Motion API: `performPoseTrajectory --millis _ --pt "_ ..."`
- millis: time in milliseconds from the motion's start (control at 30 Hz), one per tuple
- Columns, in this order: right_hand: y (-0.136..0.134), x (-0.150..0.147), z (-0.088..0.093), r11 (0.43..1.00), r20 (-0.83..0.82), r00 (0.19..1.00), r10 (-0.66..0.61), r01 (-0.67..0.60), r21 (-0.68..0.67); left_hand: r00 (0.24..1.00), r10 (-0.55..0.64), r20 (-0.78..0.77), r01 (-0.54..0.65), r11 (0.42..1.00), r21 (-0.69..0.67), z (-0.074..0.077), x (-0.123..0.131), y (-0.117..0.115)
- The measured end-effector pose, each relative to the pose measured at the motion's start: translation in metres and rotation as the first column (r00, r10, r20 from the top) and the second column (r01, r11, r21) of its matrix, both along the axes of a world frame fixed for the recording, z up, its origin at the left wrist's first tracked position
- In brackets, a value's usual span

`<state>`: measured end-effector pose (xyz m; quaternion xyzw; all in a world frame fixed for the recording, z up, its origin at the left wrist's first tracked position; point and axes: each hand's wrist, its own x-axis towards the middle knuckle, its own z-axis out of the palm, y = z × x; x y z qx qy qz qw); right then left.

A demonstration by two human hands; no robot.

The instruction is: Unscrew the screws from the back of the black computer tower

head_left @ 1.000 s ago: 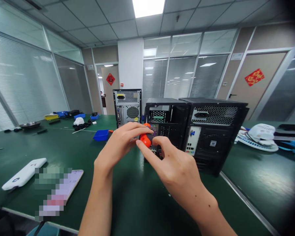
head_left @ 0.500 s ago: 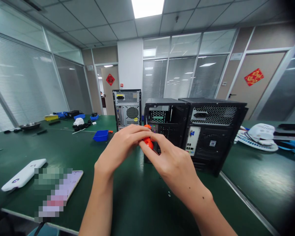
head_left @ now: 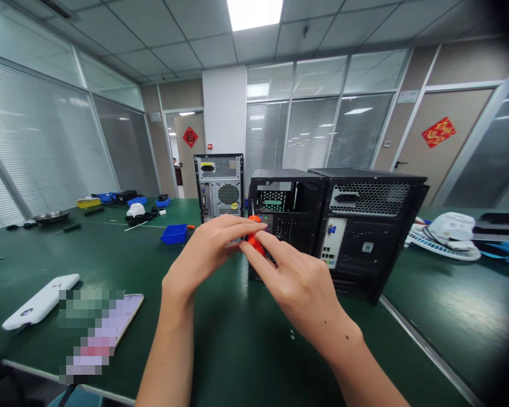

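A screwdriver with a red-orange handle (head_left: 255,244) is between my two hands, its metal shaft pointing up. My left hand (head_left: 214,243) has its fingers wrapped over the upper part of the handle. My right hand (head_left: 294,271) grips the lower part, thumb and fingers closed on it. Just behind the hands stands a black computer case (head_left: 288,226) with an open slot area at its back. Another black case (head_left: 365,226) is against its right side. Farther back, left of them, is a silver-backed case (head_left: 221,186).
A blue tray (head_left: 174,233) lies left of my left hand. A white power bank (head_left: 42,301) and a phone (head_left: 121,319) are at the near left. A white fan (head_left: 449,232) is at the right. Tiny screws (head_left: 292,334) lie near my right forearm.
My right hand's fingers have shifted slightly on the handle, and more of the red handle shows between the hands. The cases have not moved.
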<state>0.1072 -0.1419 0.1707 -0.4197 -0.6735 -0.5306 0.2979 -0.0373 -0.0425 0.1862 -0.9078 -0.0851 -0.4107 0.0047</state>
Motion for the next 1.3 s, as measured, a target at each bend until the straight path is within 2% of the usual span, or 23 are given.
performPoseTrajectory --millis 400,900,1300 --pt "0.004 -0.001 -0.003 0.999 -0.017 1.000 0.020 -0.019 0.039 0.999 0.048 0.003 -0.048 0.998 0.031 0.002 -0.002 -0.004" --pt "0.010 0.002 -0.009 0.998 -0.086 0.995 0.040 -0.035 0.058 0.999 0.041 -0.002 -0.041 0.999 0.018 0.002 -0.001 -0.004" --pt "0.014 0.002 -0.012 0.992 -0.128 0.986 0.105 -0.095 0.085 0.991 0.133 -0.004 -0.132 0.978 -0.159 0.003 0.001 -0.004"
